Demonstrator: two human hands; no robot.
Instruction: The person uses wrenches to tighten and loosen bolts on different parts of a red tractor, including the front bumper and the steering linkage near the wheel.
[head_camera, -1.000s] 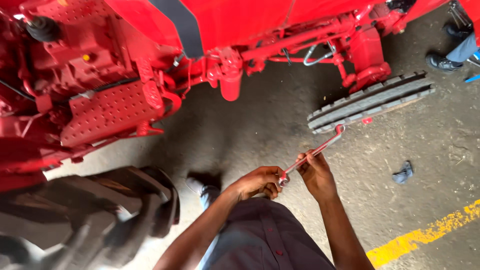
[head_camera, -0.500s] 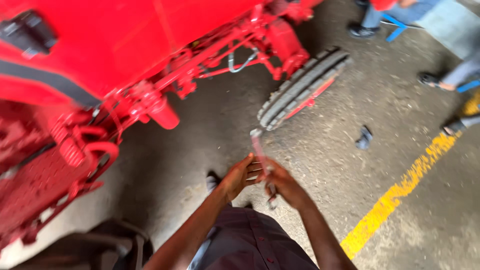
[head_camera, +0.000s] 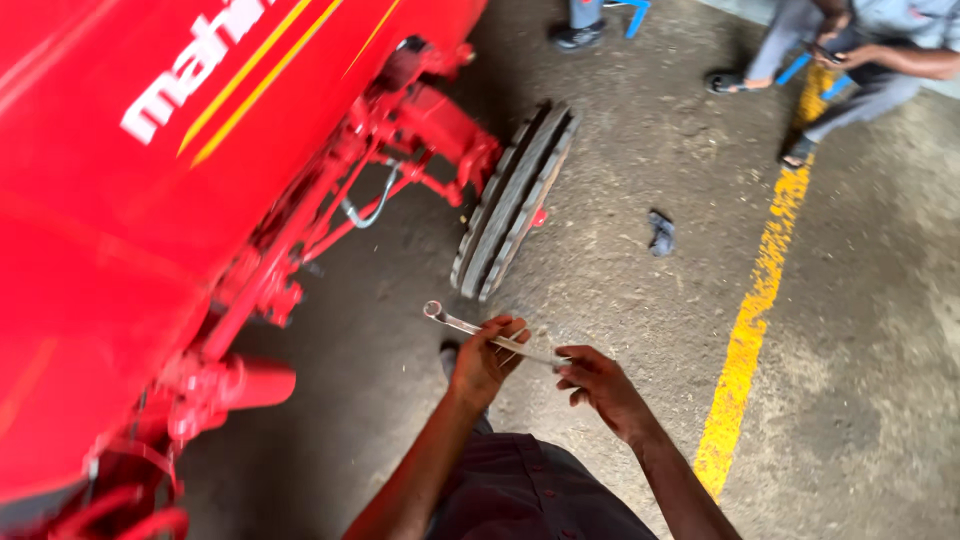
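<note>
While both grip: left hand (head_camera: 487, 358) wrapped round spanner (head_camera: 480, 331) | right hand (head_camera: 600, 385) pinching end

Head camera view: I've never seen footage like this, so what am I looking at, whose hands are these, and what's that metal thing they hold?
The picture comes from a camera worn on a person's head, looking down past their own dark shirt to their two bare hands. The left hand and the right hand both grip a long silver wrench, which has a ring-shaped end pointing up and left. Filling the left side is a red tractor, with red rods and a hose beneath its body, and its ribbed front wheel standing on the ground. The surface is a grey concrete floor with a painted yellow line running across it. A small dark rag lies on the floor near the wheel. At the top edge are other people: feet and legs only, plus one arm at the right.
</note>
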